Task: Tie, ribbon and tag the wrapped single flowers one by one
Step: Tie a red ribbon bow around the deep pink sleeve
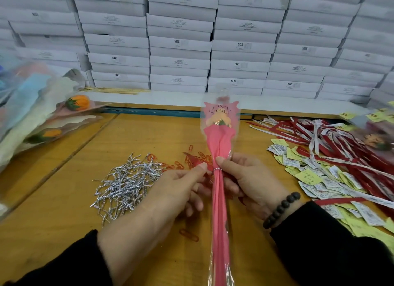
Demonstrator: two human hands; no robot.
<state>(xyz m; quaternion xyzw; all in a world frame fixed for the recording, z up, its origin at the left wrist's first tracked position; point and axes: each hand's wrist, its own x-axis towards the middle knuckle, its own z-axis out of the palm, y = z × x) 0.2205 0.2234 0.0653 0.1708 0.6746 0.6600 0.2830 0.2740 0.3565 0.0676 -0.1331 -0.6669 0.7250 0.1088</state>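
Two hands point(215, 179) pinching wrapped flower point(219, 140) | wooden table point(64, 211) | stacked white boxes point(181, 42) behind

- I have one view only, the head camera, worn high and angled forward and down over the wooden table point(64, 200).
- Lens is wide: edges bow, and the stacked white boxes point(181, 42) at the far wall curve across the top.
- It sits close; left hand point(170, 191) and right hand point(251, 183) fill the lower centre, sleeves running out at the bottom corners.
- The wrapped flower point(219, 136) stands upright near mid-frame.
- No second view, so nothing is shared.
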